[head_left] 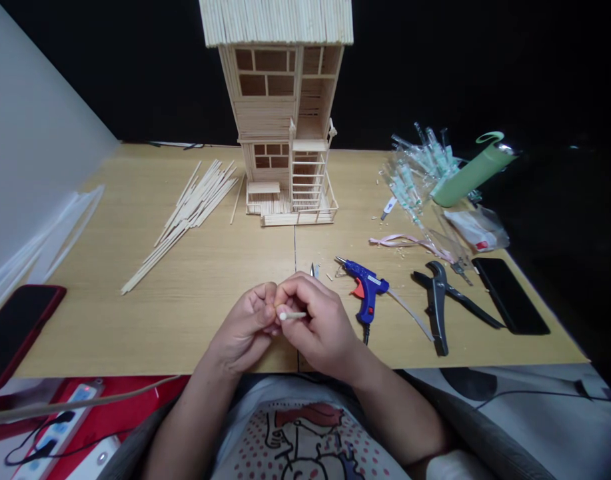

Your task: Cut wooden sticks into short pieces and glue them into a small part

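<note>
Right here, the right hand (318,323) pinches a short pale wooden stick (292,315) between thumb and fingers, and the left hand (244,328) curls in tight beside its rounded end! Just right of them lies a blue hot glue gun (366,287). Farther off on the wooden table (135,333) stands a tall popsicle-stick house (280,133), with a loose pile of sticks (190,220) to its left.

place: hobby craft desk (185,333) | signs: glue gun (365,287), stick model house (270,107)
</note>
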